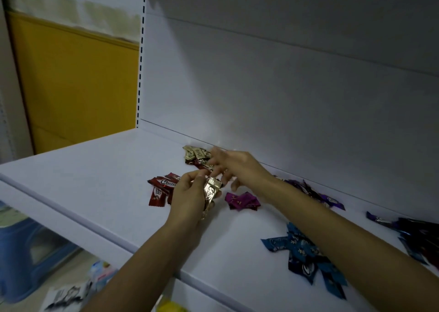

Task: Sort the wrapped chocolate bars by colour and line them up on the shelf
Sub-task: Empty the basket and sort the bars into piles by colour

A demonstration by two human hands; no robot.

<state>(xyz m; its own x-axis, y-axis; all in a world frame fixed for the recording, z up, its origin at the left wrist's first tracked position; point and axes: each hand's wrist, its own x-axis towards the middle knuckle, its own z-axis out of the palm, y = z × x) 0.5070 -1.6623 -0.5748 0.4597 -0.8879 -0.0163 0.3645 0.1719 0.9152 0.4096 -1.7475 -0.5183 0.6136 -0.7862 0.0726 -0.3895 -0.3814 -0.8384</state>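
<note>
Blue-wrapped bars [306, 252] are lying in a loose heap nearest the front edge of the white shelf [95, 181], off to the right. Further in, the left hand [190, 195] is gripping a gold-wrapped bar [210, 190], fingers curled round it. Red-wrapped bars [161, 188] are sitting just left of that hand, magenta-wrapped bars [242, 200] just right of it. Beyond, the right hand [230, 167] is reaching into the gold pile [196, 154] by the back panel [285, 98]. Its fingertips are blurring over the wrappers, and I cannot tell whether they are pinching one. Purple-wrapped bars [316, 193] are lying behind that forearm.
</note>
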